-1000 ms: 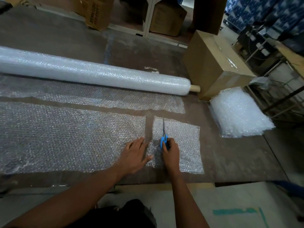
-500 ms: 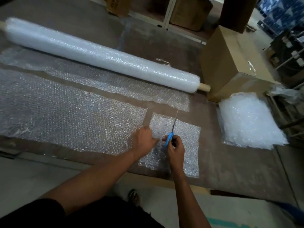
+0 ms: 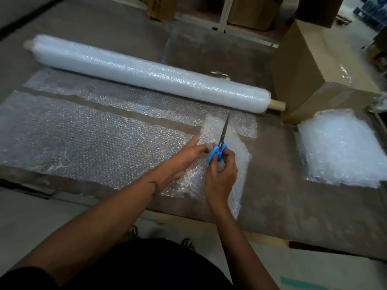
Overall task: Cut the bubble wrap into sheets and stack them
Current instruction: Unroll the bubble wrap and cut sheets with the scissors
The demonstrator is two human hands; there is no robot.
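cut sheet (image 3: 234, 155): lifted, crumpled | stack (image 3: 339, 147): far right | roll (image 3: 146, 74): behind

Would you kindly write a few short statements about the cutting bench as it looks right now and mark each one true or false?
1. The right hand grips scissors with blue handles. True.
2. The left hand rests on the bubble wrap roll. False: it holds the edge of the small cut sheet, well short of the roll.
3. A stack of cut sheets lies to the right, in front of a cardboard box. True.
4. The scissor blades point toward the person. False: they point away, toward the roll.
5. The small sheet lies flat on the table. False: its far part is lifted and curled.
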